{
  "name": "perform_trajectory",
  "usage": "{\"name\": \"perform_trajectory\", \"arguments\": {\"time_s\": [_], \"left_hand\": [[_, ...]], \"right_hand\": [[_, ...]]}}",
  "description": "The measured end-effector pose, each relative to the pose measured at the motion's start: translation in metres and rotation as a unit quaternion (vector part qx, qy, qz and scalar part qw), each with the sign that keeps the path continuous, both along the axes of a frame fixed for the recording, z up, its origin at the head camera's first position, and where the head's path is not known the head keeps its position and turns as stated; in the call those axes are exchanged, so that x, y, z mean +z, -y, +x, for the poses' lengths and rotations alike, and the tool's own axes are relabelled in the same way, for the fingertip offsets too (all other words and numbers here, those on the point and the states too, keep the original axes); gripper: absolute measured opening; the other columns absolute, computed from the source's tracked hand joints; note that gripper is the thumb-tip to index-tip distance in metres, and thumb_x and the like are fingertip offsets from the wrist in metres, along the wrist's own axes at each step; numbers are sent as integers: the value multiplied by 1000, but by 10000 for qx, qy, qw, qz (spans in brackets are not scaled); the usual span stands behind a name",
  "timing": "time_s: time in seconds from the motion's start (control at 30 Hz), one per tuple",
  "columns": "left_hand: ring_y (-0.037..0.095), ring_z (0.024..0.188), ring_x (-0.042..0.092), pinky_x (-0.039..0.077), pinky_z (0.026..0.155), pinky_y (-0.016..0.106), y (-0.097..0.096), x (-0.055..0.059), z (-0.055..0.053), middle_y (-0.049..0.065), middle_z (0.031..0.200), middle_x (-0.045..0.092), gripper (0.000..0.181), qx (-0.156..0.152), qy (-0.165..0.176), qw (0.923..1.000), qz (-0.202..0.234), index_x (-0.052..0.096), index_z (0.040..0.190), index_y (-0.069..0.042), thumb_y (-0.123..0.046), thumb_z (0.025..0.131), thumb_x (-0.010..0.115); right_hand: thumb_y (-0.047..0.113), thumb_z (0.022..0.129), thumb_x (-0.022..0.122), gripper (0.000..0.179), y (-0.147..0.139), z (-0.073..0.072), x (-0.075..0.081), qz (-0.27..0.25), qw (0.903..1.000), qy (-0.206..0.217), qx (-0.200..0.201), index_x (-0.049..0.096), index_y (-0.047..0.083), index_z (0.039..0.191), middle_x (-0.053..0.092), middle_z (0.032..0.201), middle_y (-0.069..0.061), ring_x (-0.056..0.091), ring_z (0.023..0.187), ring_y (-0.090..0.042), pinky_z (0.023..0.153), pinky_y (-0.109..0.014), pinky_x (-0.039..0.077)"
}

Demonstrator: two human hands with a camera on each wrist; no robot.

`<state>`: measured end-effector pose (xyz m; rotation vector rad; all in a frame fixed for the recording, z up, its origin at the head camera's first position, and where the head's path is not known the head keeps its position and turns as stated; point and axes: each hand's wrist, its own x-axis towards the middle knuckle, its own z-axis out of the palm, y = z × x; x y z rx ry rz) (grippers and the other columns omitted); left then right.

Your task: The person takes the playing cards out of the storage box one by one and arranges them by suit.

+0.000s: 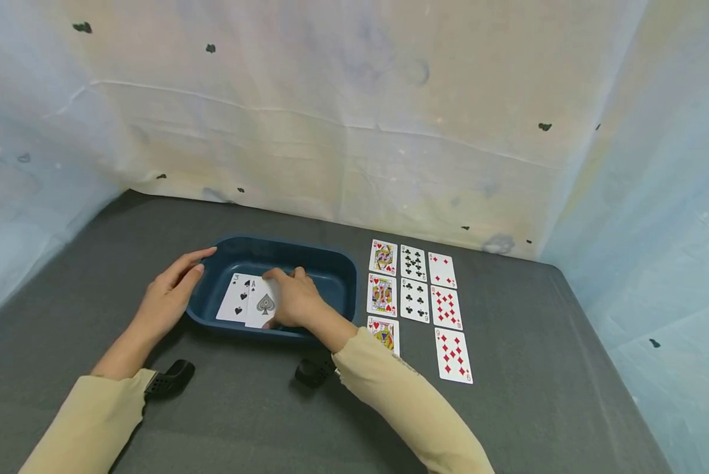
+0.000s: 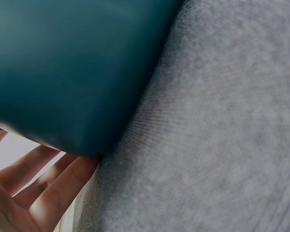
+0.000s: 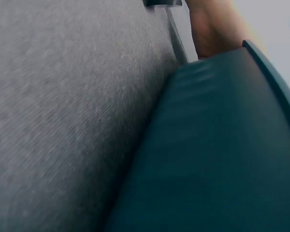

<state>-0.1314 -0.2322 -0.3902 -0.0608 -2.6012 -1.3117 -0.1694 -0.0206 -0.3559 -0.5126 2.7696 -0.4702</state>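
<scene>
A dark blue tray [image 1: 330,253] stands on the table with two playing cards lying in it, the three of spades [image 1: 232,306] and, overlapping its right side, the ace of spades [image 1: 264,304]. My right hand [image 1: 297,299] reaches into the tray and grips the ace, index finger at its top edge and thumb near its bottom. The card's right part is hidden under that hand. At the tray's left end, my left hand [image 1: 167,289] touches the rim with extended fingers. In the left wrist view, straight fingers [image 2: 63,193] rest against the tray's outer wall [image 2: 87,72].
Right of the tray, face-up cards lie in columns: hearts court cards such as the king [image 1: 382,295], clubs such as the six [image 1: 415,300], and diamonds such as the nine [image 1: 453,355]. My right sleeve [image 1: 401,388] partly covers the jack of hearts [image 1: 384,331]. Pale cloth [image 1: 342,112] hangs behind.
</scene>
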Motion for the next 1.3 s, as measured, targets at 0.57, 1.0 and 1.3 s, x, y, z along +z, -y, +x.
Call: {"name": "perform_trajectory", "arguments": {"time_s": [0.57,1.0,1.3], "left_hand": [[15,87,43,31,69,31,6,2,1,5,85,42,44,15,164,9998,-91,42,145,-25,-37,104,33],[11,89,43,31,68,29,16,2,4,10,88,44,43,24,139,9998,-110,42,146,-26,-36,105,34],[17,89,42,30,68,30,21,3,9,9,88,42,44,71,178,9997,-177,40,147,-26,-35,105,33]], "right_hand": [[-5,83,69,76,-70,-7,13,-3927,9183,418,271,39,23,147,55,107,-20,67,69,-21,67,-37,57],[-4,86,67,66,-162,-30,8,-4332,8992,-418,-437,42,14,144,56,101,-22,65,79,-25,73,-48,54],[1,93,59,57,-237,-47,-7,-3564,9204,-992,-1266,40,12,145,60,106,-25,62,86,-35,72,-37,54]]}}
